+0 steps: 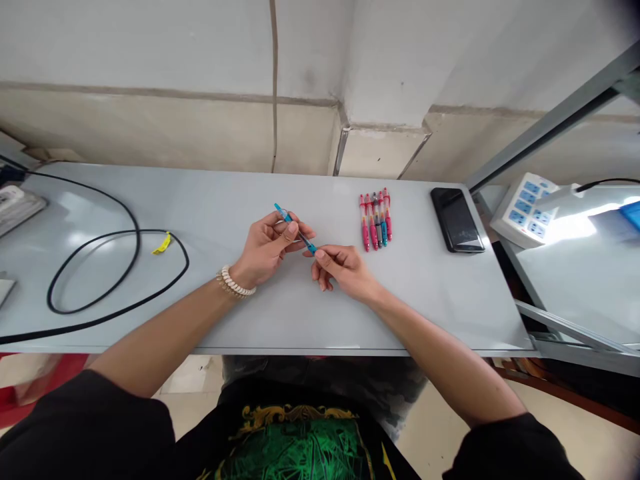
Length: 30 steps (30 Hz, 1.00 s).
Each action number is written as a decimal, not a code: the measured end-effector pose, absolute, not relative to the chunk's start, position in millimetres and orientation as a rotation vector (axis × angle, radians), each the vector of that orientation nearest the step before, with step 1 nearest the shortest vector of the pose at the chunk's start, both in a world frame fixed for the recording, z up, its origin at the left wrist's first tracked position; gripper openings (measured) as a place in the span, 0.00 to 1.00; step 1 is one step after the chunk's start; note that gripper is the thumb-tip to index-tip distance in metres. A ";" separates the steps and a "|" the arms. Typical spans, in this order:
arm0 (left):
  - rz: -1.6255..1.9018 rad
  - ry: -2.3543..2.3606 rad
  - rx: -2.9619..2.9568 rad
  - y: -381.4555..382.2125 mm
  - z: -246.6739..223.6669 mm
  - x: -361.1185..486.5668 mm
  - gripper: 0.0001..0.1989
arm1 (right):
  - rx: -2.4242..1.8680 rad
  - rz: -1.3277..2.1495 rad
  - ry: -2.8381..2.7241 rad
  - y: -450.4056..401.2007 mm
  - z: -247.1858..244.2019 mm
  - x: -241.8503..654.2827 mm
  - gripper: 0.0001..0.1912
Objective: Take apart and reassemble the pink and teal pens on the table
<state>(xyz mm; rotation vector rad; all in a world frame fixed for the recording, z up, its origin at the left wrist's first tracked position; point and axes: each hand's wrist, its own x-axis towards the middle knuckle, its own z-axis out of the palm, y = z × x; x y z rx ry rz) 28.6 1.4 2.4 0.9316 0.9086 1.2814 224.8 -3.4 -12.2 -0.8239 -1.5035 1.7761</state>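
A blue pen (283,213) with a clear barrel is held over the grey table (210,200) between both hands. My left hand (267,245), with a beaded bracelet on the wrist, grips the pen's upper barrel. My right hand (340,265) pinches the pen's lower blue end with thumb and forefinger. A small row of several pens (376,219), mostly red with one blue and one grey, lies on the table just to the right of my hands.
A black phone (457,219) lies face up at the table's right end. A black cable (120,267) with a yellow tag (163,243) loops across the left side. A white power strip (525,208) sits on the neighbouring bench at right.
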 end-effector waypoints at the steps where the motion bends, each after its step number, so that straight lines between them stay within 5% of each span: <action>1: 1.303 0.927 0.930 0.1 1.8 29.6 0.21 | -0.847 1.746 -1.524 -3.8 -13.4 224.9 0.25; 8: 1.435 1.010 0.712 -6.7 0.4 41.0 0.22 | -1.022 0.833 -1.732 -1.2 -21.7 219.8 0.17; 14: 1.474 1.013 0.665 -2.2 0.4 38.1 0.19 | -0.991 1.232 -1.466 4.6 -14.3 219.2 0.20; 30: 1.453 0.946 0.702 -3.3 -0.5 38.0 0.18 | -0.940 1.245 -1.389 9.3 -13.7 220.7 0.20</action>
